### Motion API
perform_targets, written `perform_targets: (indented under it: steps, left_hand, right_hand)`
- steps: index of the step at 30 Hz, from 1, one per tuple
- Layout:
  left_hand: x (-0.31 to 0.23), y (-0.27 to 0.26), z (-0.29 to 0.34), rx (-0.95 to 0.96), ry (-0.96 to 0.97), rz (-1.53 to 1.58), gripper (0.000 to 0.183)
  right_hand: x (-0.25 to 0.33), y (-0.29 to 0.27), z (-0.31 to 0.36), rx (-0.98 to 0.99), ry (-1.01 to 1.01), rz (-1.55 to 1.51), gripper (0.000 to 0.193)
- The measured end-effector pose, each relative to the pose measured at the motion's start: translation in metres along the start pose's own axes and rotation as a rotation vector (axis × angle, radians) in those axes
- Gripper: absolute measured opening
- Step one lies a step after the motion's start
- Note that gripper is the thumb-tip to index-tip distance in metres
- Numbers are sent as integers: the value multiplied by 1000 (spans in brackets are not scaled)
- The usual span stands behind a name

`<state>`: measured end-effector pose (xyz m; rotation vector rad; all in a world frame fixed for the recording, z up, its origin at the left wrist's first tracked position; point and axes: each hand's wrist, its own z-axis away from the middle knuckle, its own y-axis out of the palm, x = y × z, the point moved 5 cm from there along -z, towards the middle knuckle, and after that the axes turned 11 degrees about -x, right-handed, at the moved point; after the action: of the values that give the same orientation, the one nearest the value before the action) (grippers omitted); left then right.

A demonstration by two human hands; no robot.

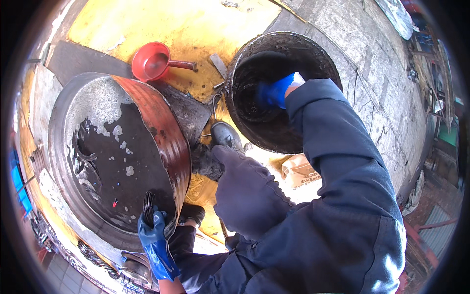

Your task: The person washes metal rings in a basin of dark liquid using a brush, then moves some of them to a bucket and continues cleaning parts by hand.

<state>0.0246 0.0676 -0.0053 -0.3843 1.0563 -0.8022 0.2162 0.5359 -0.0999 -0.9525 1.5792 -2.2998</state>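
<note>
In a blue rubber glove, my left hand is closed round a bundle of thin dark curved rings at the near rim of a cut-down drum. That drum is reddish outside and holds dark liquid with white foam. More dark curved pieces lie partly in the liquid on its left side. My right hand, also blue-gloved, reaches down into a black, grimy barrel. Its fingers are smeared by motion, and whether they hold anything is hidden.
A red plastic dipper lies beyond the two containers. A bent metal rod is beside my shoe. Near the barrel's base sits a brown paper sack. Coiled dark pieces lie outside the cut-down drum, at the lower left.
</note>
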Motion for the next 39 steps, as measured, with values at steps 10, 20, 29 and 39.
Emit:
perform_targets:
  steps: [10, 20, 29, 39]
  left_hand:
    - [3, 0, 0, 0, 7, 67, 29]
    - [-1, -3, 0, 77, 93, 135, 30]
    - [-5, -3, 6, 105, 168, 235, 22]
    - [-4, -17, 12, 60, 237, 405, 21]
  right_hand:
    - [-52, 73, -35, 453, -465, 500, 36]
    - [-55, -9, -29, 340, 115, -199, 39]
    - [-64, -58, 4, 142, 345, -361, 34]
    - [-28, -100, 55, -49, -130, 193, 36]
